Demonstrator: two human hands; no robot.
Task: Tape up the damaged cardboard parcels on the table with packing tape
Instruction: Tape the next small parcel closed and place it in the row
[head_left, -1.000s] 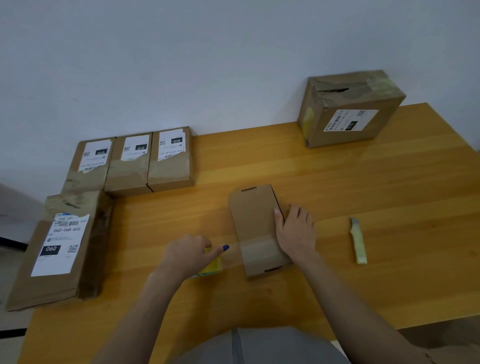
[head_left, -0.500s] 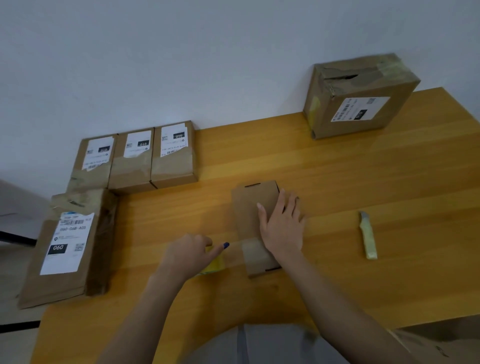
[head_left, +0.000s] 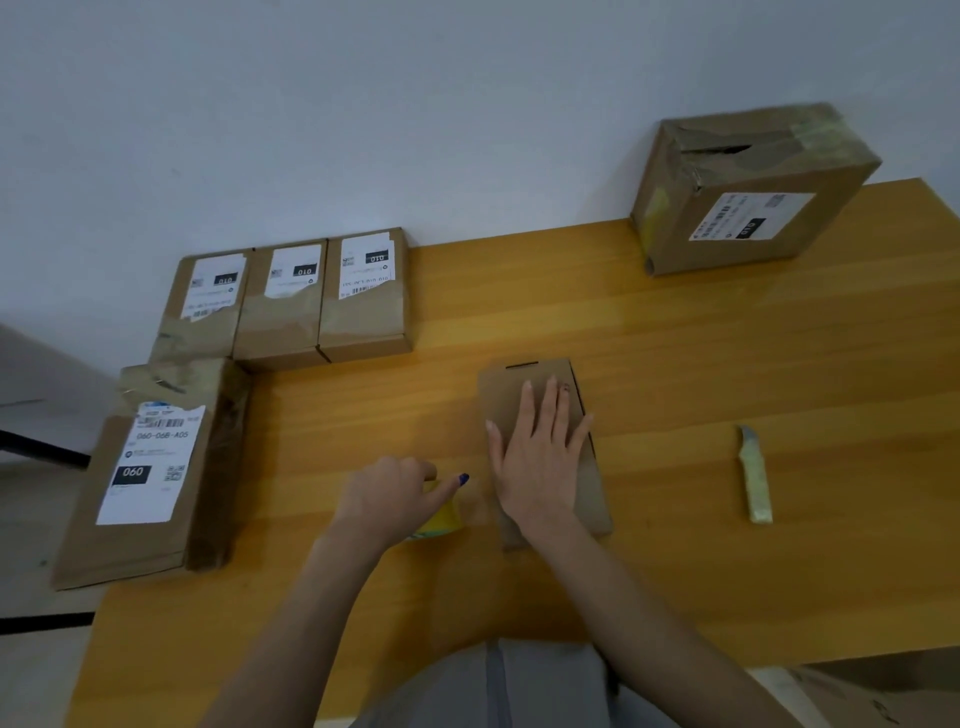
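Note:
A small flat cardboard parcel (head_left: 524, 376) lies in the middle of the wooden table (head_left: 727, 364). My right hand (head_left: 537, 457) lies flat on top of it, fingers straight and spread. Just left of the parcel, my left hand (head_left: 392, 499) grips a yellow roll of packing tape (head_left: 441, 514), mostly hidden under the fingers. The thumb with a dark blue nail points toward the parcel. A clear strip of tape seems to run from the roll to the parcel's near end.
Three small labelled parcels (head_left: 291, 301) stand in a row at the back left. A larger labelled parcel (head_left: 150, 467) overhangs the left edge. A big torn box (head_left: 748, 192) sits at the back right. A small box cutter (head_left: 754, 475) lies right of my right hand.
My right hand has slid from the parcel's right edge onto its top. My left hand with the tape roll has stayed beside the parcel. The camera has tilted slightly.

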